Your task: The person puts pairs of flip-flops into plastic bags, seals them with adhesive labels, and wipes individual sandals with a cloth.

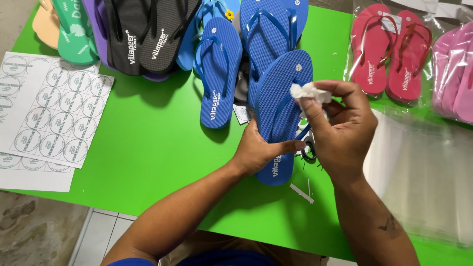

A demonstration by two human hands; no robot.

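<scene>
R hand (340,128) pinches white wad (308,91); L hand (261,150) clasps blue sandal (281,93).

Head-worn view, steeply down, close

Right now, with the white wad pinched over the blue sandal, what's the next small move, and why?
Probably press the wad onto the blue sandal and rub near its strap. The right hand pinches it just above the sole, and the left hand grips the sandal's middle, steadying it.

Bright even daylight, sharp focus, soft shadows under arms, glare on plastic bags (423,162) at right
</scene>
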